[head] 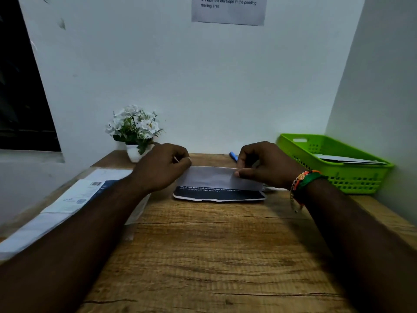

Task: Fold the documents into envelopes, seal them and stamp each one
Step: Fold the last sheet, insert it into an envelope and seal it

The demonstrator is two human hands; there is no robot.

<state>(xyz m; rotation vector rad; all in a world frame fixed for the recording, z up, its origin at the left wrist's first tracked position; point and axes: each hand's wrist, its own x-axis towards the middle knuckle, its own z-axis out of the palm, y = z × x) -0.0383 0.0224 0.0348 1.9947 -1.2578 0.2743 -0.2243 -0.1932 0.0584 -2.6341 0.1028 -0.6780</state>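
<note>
Wood table [214, 256]: brown, with lines in the wood.
Document [218, 194]: folded paper in the middle of the table, toward the far side. Its near part is dark with white words. A white flap is lifted up over it.
Left hand [162, 168]: fingers curled, pinching the left end of the white flap.
Right hand [266, 166]: thumb and fingers pinching the right end of the flap. Bright bracelets [302, 181] sit on the wrist.
Paper stack [74, 199]: lies on the left side of the table.
Green basket [361, 177]: far right, with papers inside.
Flower pot [135, 132]: white flowers, far left by the wall.
Blue pen [233, 156]: far side, between the hands.
Wall note [228, 10]: a printed sheet up high.
</note>
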